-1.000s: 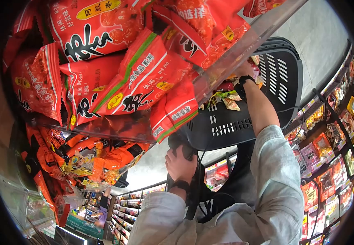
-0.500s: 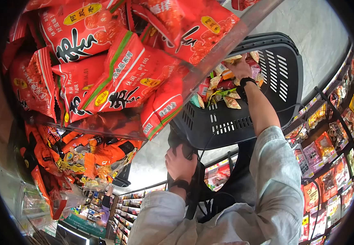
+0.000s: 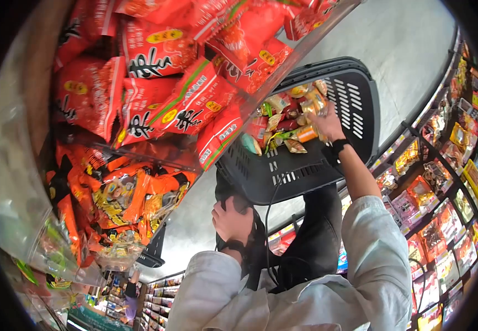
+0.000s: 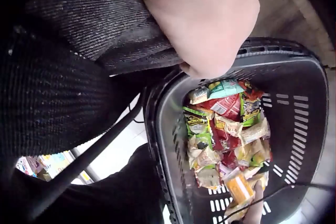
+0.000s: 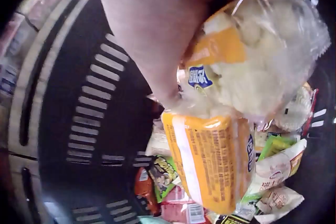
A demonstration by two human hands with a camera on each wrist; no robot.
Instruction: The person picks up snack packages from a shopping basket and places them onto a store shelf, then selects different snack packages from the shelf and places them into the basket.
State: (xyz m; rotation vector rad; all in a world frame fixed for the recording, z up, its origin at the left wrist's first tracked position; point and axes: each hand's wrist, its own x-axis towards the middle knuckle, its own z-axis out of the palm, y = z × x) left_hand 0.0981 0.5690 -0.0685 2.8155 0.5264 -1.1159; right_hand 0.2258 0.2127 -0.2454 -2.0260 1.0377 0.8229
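Observation:
My right hand (image 3: 328, 124) is low in the black basket (image 3: 361, 113), among small wrapped snacks. Close up in the right wrist view, the right hand (image 5: 157, 29) grips a clear packet (image 5: 247, 69) with an orange band and pale pieces inside. An orange packet (image 5: 207, 155) lies against it, just below the thumb. My left hand (image 3: 232, 222) rests on a dark trouser knee beside the basket's near corner, its fingers loosely spread. In the left wrist view the left hand (image 4: 207, 19) partly covers the basket's rim; its fingertips are hidden.
A clear bin of red packets (image 3: 178, 102) hangs over the basket's left side, with orange packets (image 3: 134, 193) beneath it. Shelves of bagged snacks (image 3: 432, 193) line the right. A thin cable (image 3: 267, 220) runs down beside the basket. A person (image 3: 131, 298) stands far off.
My right hand has come up from the snack pile with packets in its grip. The view has shifted, baring more of the basket's contents. My left hand has stayed on the knee.

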